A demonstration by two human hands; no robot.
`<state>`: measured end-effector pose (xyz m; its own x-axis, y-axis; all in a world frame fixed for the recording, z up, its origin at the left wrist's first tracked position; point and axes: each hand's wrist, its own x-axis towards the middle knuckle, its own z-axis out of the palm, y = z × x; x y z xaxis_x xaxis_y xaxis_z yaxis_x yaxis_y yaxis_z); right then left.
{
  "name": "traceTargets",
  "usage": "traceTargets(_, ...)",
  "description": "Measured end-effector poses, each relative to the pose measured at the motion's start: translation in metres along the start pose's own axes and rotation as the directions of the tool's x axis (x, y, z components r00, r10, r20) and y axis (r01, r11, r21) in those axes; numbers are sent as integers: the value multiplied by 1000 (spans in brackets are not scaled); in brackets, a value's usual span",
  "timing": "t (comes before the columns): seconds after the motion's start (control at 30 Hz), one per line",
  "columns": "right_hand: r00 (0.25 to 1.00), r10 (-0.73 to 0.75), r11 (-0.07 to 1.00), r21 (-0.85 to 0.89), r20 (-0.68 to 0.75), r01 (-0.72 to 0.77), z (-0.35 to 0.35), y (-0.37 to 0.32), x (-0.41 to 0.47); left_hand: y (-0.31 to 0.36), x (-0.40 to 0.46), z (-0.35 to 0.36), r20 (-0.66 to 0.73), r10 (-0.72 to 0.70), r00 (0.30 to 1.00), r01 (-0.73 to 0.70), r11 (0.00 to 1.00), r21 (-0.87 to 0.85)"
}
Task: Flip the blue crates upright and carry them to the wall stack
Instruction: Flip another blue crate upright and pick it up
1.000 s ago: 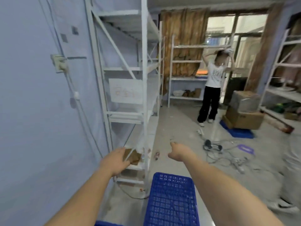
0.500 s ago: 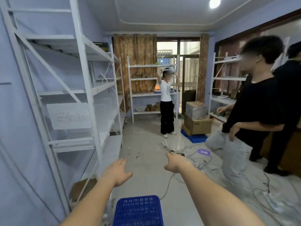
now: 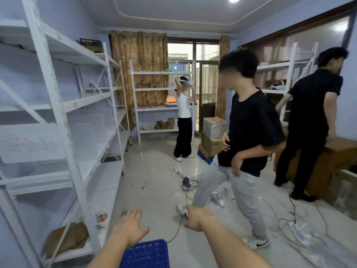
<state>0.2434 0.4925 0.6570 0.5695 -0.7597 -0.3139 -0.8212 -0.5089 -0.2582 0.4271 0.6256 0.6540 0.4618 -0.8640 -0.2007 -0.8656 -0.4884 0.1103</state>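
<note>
**Both hands free above the crate**

A blue crate [image 3: 145,254] sits on the floor [image 3: 158,190] at the near edge, its mesh face up; whether anything is inside cannot be told. The left hand [image 3: 131,228] hovers over it with fingers spread, grasping nothing. The right hand [image 3: 197,219] is loosely curled, also holding nothing. On the left, the shelves [image 3: 63,117] carry flattened cardboard [image 3: 67,238] at the bottom. Far off, stacked boxes [image 3: 212,134] stand closed.
</note>
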Motion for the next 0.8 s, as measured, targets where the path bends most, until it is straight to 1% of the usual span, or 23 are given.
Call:
traceTargets(0.1, 999, 6, 1000, -1, 35, -6, 9, 5, 22, -5, 22, 17, 37, 7, 999, -6, 1000, -16)
traceTargets(0.2, 998, 1, 1000, 28, 69, -3, 32, 8, 49, -15, 44, 46, 103, 11, 995, -8, 1000, -30)
traceTargets(0.3, 987, 25, 999, 25, 159, -29, 73, 9, 85, -35, 71, 89, 185, 16, 983, -12, 1000, -23)
traceTargets(0.4, 959, 47, 998, 32, 278, -58, 124, 8, 118, -62, 99, 139, 308, 1, 951, 13, 999, -42)
traceTargets(0.5, 918, 65, 993, 62, 392, -97, 181, 1, 153, -91, 127, 197, 422, -32, 906, 69, 995, -74)
traceTargets(0.6, 862, 93, 981, 103, 499, -166, 248, -6, 182, -117, 152, 263, 532, -64, 844, 123, 989, -77)
traceTargets(0.8, 753, 116, 911, 233, 647, -341, 367, -7, 225, -135, 182, 404, 714, -51, 698, 139, 988, -65)
